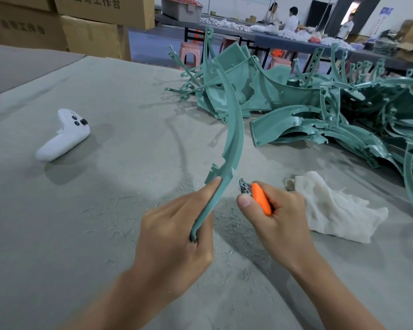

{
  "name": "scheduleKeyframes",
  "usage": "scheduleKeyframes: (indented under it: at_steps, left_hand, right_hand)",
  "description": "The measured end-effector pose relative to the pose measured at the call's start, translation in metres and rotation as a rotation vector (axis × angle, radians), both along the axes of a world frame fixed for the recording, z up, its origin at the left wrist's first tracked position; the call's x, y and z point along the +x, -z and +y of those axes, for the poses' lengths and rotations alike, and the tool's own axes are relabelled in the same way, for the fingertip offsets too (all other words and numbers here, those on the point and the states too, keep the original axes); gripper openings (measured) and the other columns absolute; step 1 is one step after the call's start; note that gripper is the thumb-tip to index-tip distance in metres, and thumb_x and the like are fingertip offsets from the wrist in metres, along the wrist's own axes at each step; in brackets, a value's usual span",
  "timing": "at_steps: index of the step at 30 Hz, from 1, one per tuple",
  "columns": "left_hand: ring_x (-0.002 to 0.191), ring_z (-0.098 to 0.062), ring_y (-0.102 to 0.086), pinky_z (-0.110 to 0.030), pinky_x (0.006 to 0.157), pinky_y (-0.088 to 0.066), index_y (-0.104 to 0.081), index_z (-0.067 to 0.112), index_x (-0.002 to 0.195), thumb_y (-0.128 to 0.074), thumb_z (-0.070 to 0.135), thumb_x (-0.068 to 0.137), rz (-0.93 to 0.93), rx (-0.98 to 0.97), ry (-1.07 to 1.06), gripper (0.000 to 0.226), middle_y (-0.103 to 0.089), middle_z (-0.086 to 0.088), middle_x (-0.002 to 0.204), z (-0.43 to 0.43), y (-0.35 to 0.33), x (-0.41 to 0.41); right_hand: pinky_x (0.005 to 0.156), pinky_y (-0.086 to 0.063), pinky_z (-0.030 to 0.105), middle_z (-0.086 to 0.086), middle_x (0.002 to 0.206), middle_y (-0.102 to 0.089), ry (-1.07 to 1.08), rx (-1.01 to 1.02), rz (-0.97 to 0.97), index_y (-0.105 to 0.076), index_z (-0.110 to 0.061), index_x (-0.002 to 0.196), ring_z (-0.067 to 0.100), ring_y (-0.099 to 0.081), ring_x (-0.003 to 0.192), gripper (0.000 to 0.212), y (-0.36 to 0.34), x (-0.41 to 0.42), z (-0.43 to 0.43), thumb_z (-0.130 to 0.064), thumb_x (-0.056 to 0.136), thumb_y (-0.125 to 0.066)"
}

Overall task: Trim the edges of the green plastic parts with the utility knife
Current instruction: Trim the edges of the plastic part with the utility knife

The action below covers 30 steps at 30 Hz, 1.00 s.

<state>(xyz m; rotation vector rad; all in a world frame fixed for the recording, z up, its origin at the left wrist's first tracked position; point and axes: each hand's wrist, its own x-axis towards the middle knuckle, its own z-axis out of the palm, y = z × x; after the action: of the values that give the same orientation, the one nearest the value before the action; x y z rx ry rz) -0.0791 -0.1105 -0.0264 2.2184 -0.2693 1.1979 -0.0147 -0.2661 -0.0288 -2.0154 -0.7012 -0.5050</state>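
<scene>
Cardboard boxes [65, 22] are standing stacked at the far left, behind the grey felt-covered table [100, 234]. A white controller [63, 135] is lying on the felt, and thin shavings [126, 206] are littering it near the hands. The left hand [174, 236] is gripping the lower end of a long curved green part [234, 129], fingers curled round it, with the arc rising away over the table. The right hand [286, 222] is clamping the orange utility knife [262, 198], whose blade is meeting the part's edge (it is pale, blurred and hard to make out). A white cloth [336, 210] is lying beside that hand. A pile of green parts [320, 103] is sprawling at the right and running out of view. Behind it, people [292, 17] are working at a long table [293, 44].
</scene>
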Motion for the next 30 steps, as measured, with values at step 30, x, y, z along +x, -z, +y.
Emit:
scheduleKeyframes:
  at_steps: [30]
  left_hand:
    - [0.069,-0.008,-0.056,0.001,0.07,-0.036,-0.072,0.005,0.106,-0.055,0.01,0.084,0.019,-0.043,0.019,0.028,-0.071,0.003,0.073,0.0,0.002,0.002]
  right_hand:
    - [0.045,-0.019,0.019,-0.002,0.05,-0.021,0.063,-0.016,-0.026,-0.023,-0.031,0.059,0.008,-0.022,0.044,0.048,0.0,0.0,0.0,-0.055,0.085,-0.055]
